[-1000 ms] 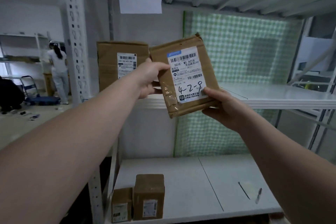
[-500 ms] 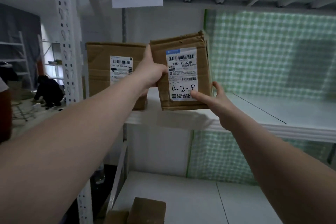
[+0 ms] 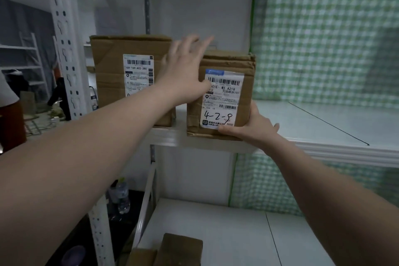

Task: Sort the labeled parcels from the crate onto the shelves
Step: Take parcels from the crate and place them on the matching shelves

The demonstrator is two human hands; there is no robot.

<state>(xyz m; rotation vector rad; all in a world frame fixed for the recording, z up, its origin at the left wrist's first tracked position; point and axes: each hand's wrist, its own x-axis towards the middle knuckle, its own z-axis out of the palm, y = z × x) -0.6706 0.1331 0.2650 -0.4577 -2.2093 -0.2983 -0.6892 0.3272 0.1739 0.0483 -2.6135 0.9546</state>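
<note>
The brown parcel (image 3: 226, 62) is standing upright at the front lip of the middle shelf (image 3: 323, 129), its white label with the handwritten "4-2-9" facing out. The right hand (image 3: 252, 130) is gripping its lower right corner, thumb lying across the bottom of the label and the fingers wrapping round the right side. The left hand (image 3: 185, 71) is hovering at the parcel's upper left, fingers straight and spread, holding nothing; it is blurred, and the heel of the palm is overlapping the label's left edge. Just to the left, a larger box (image 3: 121, 75) is sitting on the same shelf. A green checked sheet (image 3: 323, 49) is hanging behind. On the lower shelf (image 3: 216, 222), 2 small boxes (image 3: 179, 250) are lying at the front left corner.
</note>
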